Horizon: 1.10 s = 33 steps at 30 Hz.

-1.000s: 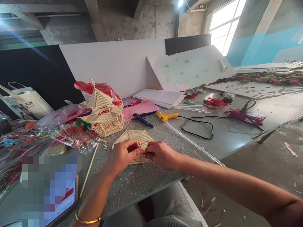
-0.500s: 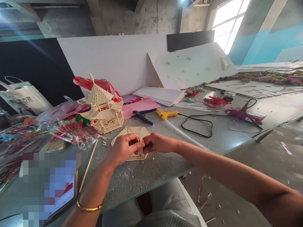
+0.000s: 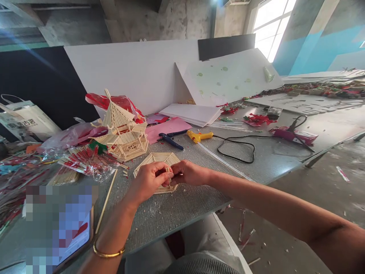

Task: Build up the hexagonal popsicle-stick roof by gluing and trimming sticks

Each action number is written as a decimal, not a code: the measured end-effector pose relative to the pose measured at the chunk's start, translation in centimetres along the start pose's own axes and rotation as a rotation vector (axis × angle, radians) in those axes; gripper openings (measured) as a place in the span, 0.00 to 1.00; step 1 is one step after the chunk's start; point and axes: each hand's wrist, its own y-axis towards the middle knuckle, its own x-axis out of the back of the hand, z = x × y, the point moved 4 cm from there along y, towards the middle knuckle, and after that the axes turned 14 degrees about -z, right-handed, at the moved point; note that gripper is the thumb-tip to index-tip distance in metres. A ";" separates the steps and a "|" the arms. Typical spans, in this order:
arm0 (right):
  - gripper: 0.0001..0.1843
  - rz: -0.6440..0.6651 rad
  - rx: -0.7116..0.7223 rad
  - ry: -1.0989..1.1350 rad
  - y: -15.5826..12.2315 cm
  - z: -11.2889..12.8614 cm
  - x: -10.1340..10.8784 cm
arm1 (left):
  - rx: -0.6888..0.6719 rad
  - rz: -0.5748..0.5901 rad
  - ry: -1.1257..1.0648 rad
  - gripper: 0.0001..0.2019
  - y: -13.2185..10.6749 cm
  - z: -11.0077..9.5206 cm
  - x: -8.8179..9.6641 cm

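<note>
The stick panel (image 3: 157, 157), a many-sided piece laid out in pale sticks, lies flat on the grey table (image 3: 182, 209), right under the two hands and reaching a little beyond them. From where I stand it shows no clear long axis; it looks nearly as broad one way as the other. The left hand (image 3: 148, 179) comes in over its left and near side, the right hand (image 3: 190, 173) over its right edge, and their fingertips meet above the near right part, so neither is plainly closer.

The left thumb and forefinger are pinched together on a short stick (image 3: 167, 170) that stands roughly upright, across the lie of the panel. The right hand's fingers are bent in against the same spot, but I cannot tell whether they grip the stick or only steady it. Nor can I see whether its lower end touches the panel.

Beyond the panel and to its left stands a stick pavilion (image 3: 127, 140); farther off, to the right, lie blue-handled pliers (image 3: 172, 141) and a yellow glue gun (image 3: 199, 136).
</note>
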 end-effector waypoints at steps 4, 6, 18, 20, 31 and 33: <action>0.10 -0.017 0.002 -0.007 -0.1 0.0 0.1 | -0.007 -0.009 0.039 0.06 0.0 0.0 0.1; 0.10 -0.008 0.007 -0.007 -0.1 0.1 0.0 | -0.012 -0.006 0.047 0.05 0.0 -0.1 0.2; 0.07 -0.013 0.036 -0.097 -0.2 0.7 -0.1 | -0.097 -0.003 0.128 0.06 0.1 -0.3 0.3; 0.08 -0.011 0.031 -0.093 -0.2 0.6 -0.2 | -0.101 0.000 0.136 0.06 0.1 -0.4 0.3; 0.09 -0.014 0.017 -0.039 -0.2 0.4 0.0 | -0.046 -0.020 0.115 0.06 -0.1 -0.8 0.5; 0.09 -0.014 0.013 -0.029 -0.2 0.5 0.0 | -0.032 -0.029 0.109 0.07 -0.1 -0.6 0.6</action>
